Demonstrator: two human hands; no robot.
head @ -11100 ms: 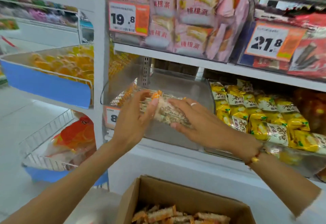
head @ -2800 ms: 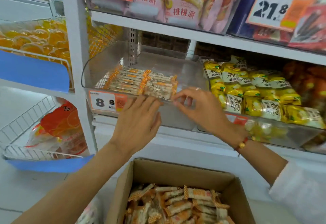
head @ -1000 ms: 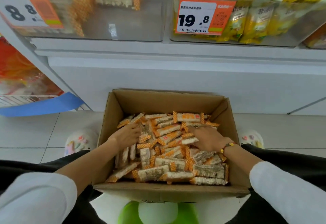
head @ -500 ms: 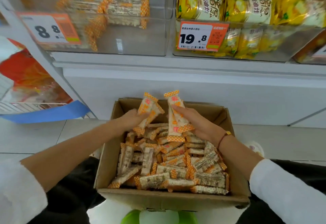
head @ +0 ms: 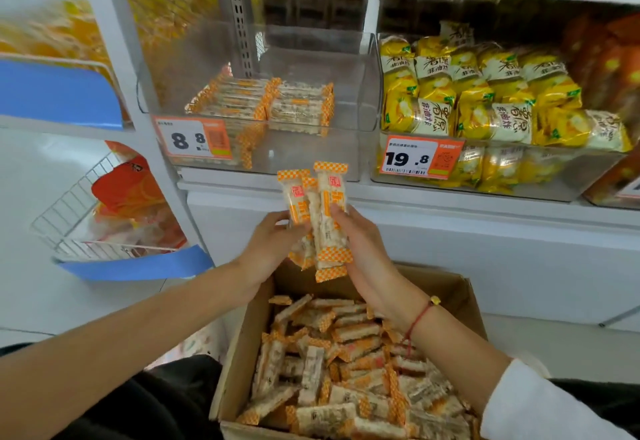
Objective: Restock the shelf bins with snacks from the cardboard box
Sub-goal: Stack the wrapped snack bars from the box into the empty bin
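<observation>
Between my knees stands an open cardboard box (head: pixel 460 292), packed with several orange-and-white wrapped snack bars (head: pixel 346 367). My left hand (head: pixel 273 245) and my right hand (head: pixel 360 245) together grip a small upright bundle of these bars (head: pixel 320 211), held above the box's far edge. Right above the bundle is a clear shelf bin (head: pixel 363 93) with an 8.8 price tag (head: pixel 194 138). A neat row of the same bars (head: pixel 270 103) lies inside it at the front left. The bin's right and back parts hold nothing.
A neighbouring clear bin (head: pixel 571 183), tagged 19.8, is full of yellow snack packs (head: pixel 485 100). To the left hang a wire basket (head: pixel 69 218) with orange bags and blue-fronted baskets (head: pixel 59 93). White shelf base (head: pixel 485 259) stands behind the box.
Both hands have lifted bars out of the box and brought them together into one bundle, raised toward the 8.8 bin. My view has tilted upward to the shelf.
</observation>
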